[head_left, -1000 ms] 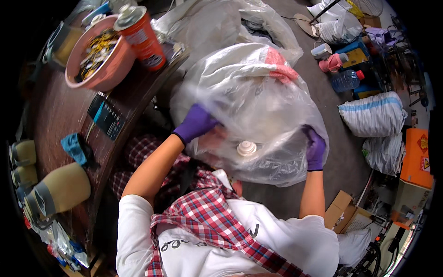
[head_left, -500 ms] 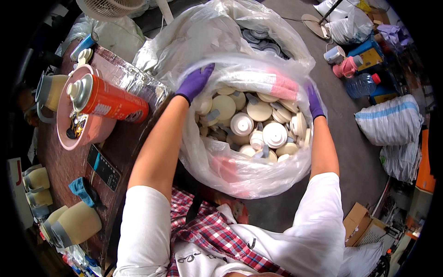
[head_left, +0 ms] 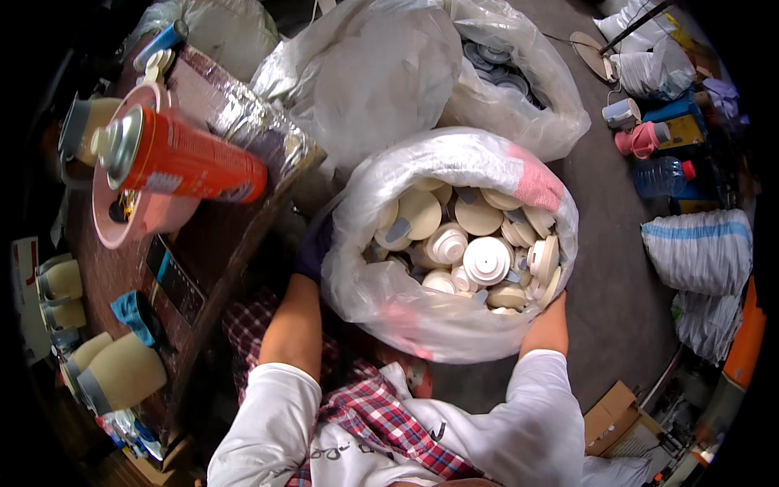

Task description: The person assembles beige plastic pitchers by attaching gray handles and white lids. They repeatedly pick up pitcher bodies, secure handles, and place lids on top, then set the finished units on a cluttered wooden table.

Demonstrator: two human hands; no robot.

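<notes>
A sack with a clear plastic liner [head_left: 422, 325] stands in front of me, its rim rolled outward. Round cream and white plastic lids [head_left: 489, 260] fill it, some with grey tabs. Against the sack's left side rests my left hand [head_left: 312, 250] in a purple glove, in shadow, its fingers hidden by the plastic. My right forearm [head_left: 547, 329] reaches around the right side, and the sack covers that hand. Whether either hand grips the plastic does not show.
Behind stands a second plastic-lined bag [head_left: 560, 122] of grey discs. The table [head_left: 203, 268] at left bears an orange-red spray can [head_left: 195, 158], a pink tub [head_left: 166, 219], a phone [head_left: 174, 280] and cream-grey cups [head_left: 126, 377]. At right lie a water bottle [head_left: 661, 176] and white sacks [head_left: 698, 243].
Both hands have moved from the sack's far rim down and back along its sides. The raised plastic now lies folded outward around the opening. The view has shifted slightly.
</notes>
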